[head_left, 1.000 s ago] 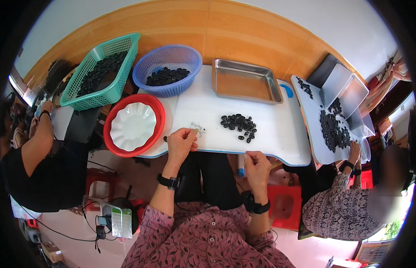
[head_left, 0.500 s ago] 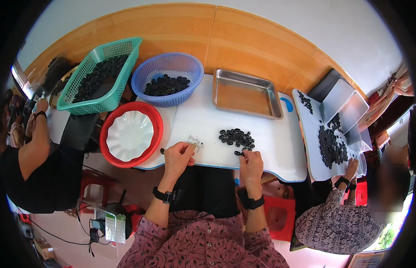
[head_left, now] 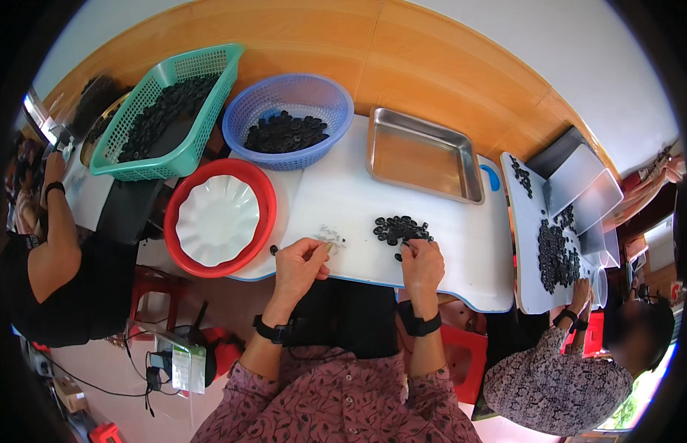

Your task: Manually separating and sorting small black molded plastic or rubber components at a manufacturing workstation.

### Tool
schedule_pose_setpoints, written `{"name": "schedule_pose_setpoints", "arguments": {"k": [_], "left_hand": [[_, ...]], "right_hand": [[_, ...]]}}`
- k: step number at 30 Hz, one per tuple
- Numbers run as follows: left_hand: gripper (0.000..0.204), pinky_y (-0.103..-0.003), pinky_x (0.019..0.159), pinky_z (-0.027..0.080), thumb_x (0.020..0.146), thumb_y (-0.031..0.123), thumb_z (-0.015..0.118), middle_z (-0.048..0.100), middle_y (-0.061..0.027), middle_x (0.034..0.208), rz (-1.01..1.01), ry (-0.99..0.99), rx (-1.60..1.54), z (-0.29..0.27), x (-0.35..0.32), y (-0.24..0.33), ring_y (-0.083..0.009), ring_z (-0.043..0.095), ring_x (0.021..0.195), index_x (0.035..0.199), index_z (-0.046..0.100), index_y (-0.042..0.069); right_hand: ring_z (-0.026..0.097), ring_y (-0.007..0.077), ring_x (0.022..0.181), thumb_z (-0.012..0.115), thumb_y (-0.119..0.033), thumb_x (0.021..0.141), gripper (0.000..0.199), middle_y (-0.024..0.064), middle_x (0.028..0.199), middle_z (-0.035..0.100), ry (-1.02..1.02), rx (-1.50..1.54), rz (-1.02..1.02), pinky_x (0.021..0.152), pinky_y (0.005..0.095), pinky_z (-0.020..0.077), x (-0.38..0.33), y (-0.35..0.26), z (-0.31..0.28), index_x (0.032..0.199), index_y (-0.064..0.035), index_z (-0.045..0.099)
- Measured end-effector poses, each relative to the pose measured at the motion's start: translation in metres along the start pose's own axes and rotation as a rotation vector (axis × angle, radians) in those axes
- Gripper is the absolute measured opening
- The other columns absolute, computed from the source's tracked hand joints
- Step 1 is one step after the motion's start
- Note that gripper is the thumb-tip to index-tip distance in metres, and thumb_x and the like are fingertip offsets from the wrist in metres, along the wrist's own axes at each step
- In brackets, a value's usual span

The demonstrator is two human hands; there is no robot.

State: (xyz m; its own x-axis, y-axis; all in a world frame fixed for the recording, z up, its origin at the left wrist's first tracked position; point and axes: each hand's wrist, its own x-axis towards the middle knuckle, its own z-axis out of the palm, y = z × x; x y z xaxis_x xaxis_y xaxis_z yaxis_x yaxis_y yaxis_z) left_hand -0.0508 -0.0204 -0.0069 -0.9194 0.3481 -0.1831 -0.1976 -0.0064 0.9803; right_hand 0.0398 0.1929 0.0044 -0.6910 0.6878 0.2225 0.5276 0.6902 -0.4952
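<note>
My left hand is over the near edge of the white board, thumb and forefinger pinched together. Whatever is between those fingertips is too small to make out. Thin pale scraps lie just beyond them. To the right, my right hand reaches the near side of a heap of small black rounded pieces. Its thumb and forefinger close on one black piece, partly hidden by the fingers. A single black piece lies left of my left hand.
At left, a white fluted bowl sits in a red basin. Behind are a green basket and a blue basket, both holding black pieces, and a steel tray. Co-workers sit on both sides; the right one's board carries black pieces.
The whole view has shifted slightly. My right hand has moved a little forward, from beside a piece at the heap's near edge to the heap itself. My left hand stays pinched near the scraps.
</note>
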Motion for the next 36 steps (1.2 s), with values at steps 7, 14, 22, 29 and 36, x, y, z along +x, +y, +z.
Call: {"name": "schedule_pose_setpoints", "arguments": {"k": [7, 14, 22, 29, 36], "left_hand": [[0.016, -0.021, 0.050, 0.051, 0.090, 0.014, 0.063, 0.064, -0.0043, 0.075, -0.028, -0.016, -0.065, -0.002, -0.003, 0.003, -0.0081, 0.061, 0.057, 0.094, 0.065, -0.002], [0.012, -0.021, 0.050, 0.047, 0.088, 0.010, 0.064, 0.063, -0.0019, 0.073, 0.128, -0.099, 0.138, 0.023, -0.014, 0.003, -0.0065, 0.057, 0.057, 0.093, 0.067, 0.000], [0.011, -0.038, 0.058, 0.049, 0.081, 0.005, 0.065, 0.059, -0.0135, 0.078, 0.615, -0.069, 0.544, 0.090, -0.006, -0.009, -0.0307, 0.061, 0.067, 0.092, 0.064, 0.004], [0.016, -0.042, 0.058, 0.049, 0.081, 0.005, 0.062, 0.055, -0.0124, 0.083, 0.659, 0.020, 0.705, 0.102, 0.014, -0.008, -0.0326, 0.059, 0.068, 0.098, 0.063, 0.006], [0.017, -0.042, 0.059, 0.050, 0.079, 0.010, 0.063, 0.051, -0.0118, 0.084, 0.630, -0.057, 0.757, 0.115, 0.022, -0.005, -0.0311, 0.058, 0.077, 0.095, 0.061, 0.006]], "right_hand": [[0.061, 0.0311, 0.075, 0.070, -0.019, 0.077, 0.012, 0.0106, 0.084, 0.059, -0.074, 0.019, 0.058, 0.065, 0.0416, 0.0485, 0.009, -0.004, -0.004, 0.084, -0.0084, 0.068], [0.059, 0.0260, 0.065, 0.067, -0.008, 0.078, 0.005, 0.0109, 0.076, 0.059, 0.048, 0.212, -0.084, 0.060, 0.0369, 0.0473, 0.002, 0.004, -0.001, 0.082, -0.0044, 0.065], [0.059, 0.0181, 0.062, 0.067, -0.001, 0.079, 0.008, 0.0112, 0.075, 0.061, 0.066, 0.500, -0.022, 0.057, 0.0294, 0.0476, -0.010, 0.019, 0.002, 0.086, 0.0001, 0.064], [0.056, 0.0091, 0.066, 0.064, 0.002, 0.081, 0.018, 0.0055, 0.083, 0.062, 0.074, 0.437, -0.060, 0.060, 0.0232, 0.0469, -0.021, 0.016, -0.009, 0.100, 0.0008, 0.066], [0.055, 0.0091, 0.064, 0.063, 0.003, 0.082, 0.017, 0.0050, 0.079, 0.060, 0.075, 0.474, -0.029, 0.058, 0.0228, 0.0456, -0.031, 0.018, -0.010, 0.098, 0.0013, 0.066]]}}
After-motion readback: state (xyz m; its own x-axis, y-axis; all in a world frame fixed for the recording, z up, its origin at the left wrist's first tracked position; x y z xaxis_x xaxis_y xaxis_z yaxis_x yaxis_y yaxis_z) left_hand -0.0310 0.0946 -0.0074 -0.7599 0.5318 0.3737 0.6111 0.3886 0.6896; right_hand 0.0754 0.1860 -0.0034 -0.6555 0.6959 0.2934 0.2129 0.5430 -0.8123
